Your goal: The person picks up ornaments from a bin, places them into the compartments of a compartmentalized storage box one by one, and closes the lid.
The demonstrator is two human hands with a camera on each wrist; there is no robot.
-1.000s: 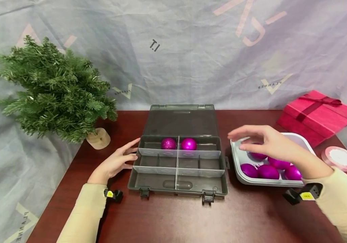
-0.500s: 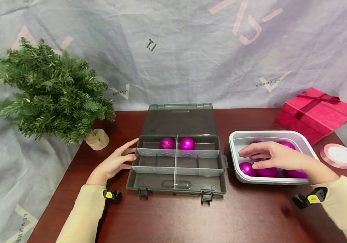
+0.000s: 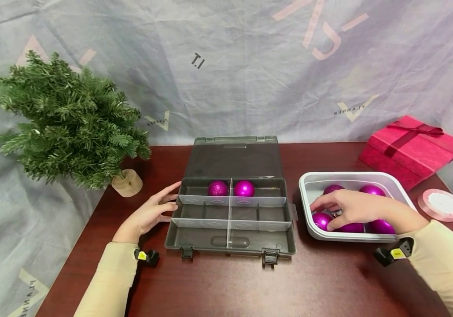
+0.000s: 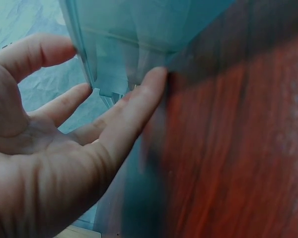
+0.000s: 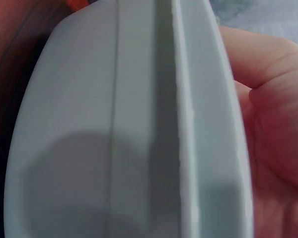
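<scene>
My left hand [image 3: 151, 214] rests its fingertips against the left side of the dark see-through divider box [image 3: 200, 237], fingers apart. The left wrist view shows those fingers [image 4: 131, 116] along the box wall. The box lies with its lid [image 3: 234, 158] back. In its far row sit a glittery purple bauble [image 3: 218, 188] and a shiny one [image 3: 244, 189], either side of the middle divider. Over the pale grey tub [image 3: 311, 235], my right hand [image 3: 355, 207] reaches down, thumb and fingers about a shiny purple bauble [image 3: 321, 221]. In the right wrist view the tub wall hides its fingertips.
More purple baubles [image 3: 373, 189] lie in the tub. A small artificial Christmas tree [image 3: 71, 123] on a wooden base [image 3: 127, 182] stands at the left. A red gift box [image 3: 412, 149] and a pink ribbon roll [image 3: 442, 205] are at the right.
My right hand has come from above the tub's left rim, moved right, then sunk among the baubles, its fingers closing around one. The left hand stays at the box.
</scene>
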